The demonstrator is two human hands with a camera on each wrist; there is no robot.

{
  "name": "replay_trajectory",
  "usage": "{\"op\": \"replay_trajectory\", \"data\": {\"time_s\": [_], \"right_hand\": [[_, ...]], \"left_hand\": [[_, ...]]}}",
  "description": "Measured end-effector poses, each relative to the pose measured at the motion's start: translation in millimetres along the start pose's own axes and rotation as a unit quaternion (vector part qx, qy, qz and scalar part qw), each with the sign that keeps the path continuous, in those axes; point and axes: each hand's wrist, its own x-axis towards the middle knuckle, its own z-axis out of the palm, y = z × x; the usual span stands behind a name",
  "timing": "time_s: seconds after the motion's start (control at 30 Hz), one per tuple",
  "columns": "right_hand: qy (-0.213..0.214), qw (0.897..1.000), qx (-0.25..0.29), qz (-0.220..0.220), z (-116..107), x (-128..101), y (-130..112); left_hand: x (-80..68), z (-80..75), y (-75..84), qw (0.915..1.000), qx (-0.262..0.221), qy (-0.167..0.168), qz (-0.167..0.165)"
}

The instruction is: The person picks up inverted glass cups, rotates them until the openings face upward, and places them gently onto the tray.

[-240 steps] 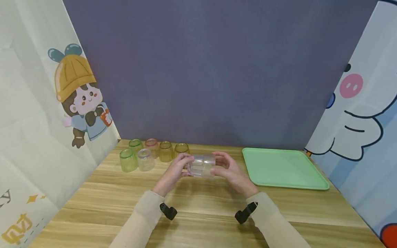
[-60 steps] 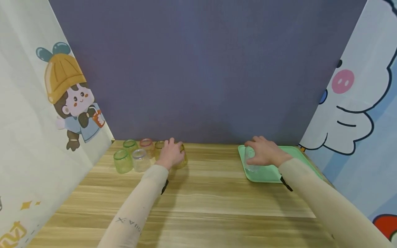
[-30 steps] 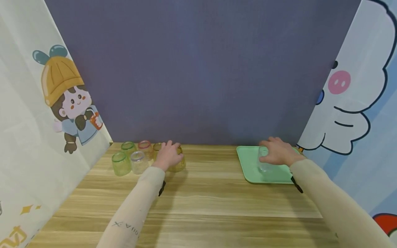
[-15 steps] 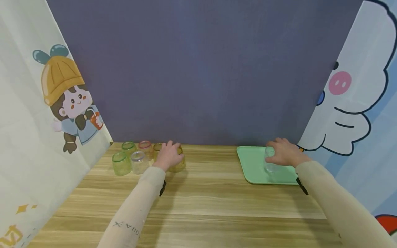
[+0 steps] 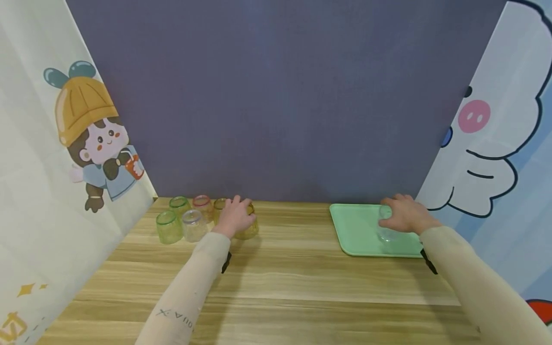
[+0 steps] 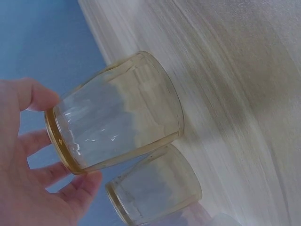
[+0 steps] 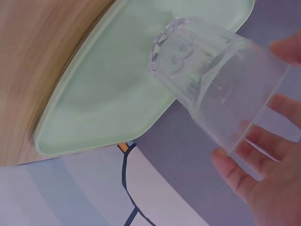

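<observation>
Head view: wooden table [image 5: 276, 278] in front. Left of the green tray [image 5: 358, 230], left hand [image 5: 235, 218] curls its fingers round an inverted amber cup [image 5: 250, 225], other cups [image 5: 181, 220] beyond. Right hand [image 5: 405, 216] grips the clear cup [image 5: 387, 227], base down over the tray's right part.

staged recording booth | cartoon-print side curtains [image 5: 64, 143] | plain purple backdrop [image 5: 276, 96] | wood-grain table [image 5: 276, 278]

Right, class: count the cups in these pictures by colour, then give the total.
green cups: 2
clear cups: 2
pink cup: 1
yellow cups: 2
Total: 7
</observation>
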Motion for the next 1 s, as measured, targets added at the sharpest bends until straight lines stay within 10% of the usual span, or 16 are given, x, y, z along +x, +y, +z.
{"op": "replay_trajectory", "data": {"time_s": [1.0], "right_hand": [[-0.017, 0.999, 0.031, 0.025, -0.4, -22.4, 33.5]], "left_hand": [[1.6, 1.5, -3.0, 0.9999, -0.007, -0.003, 0.008]]}}
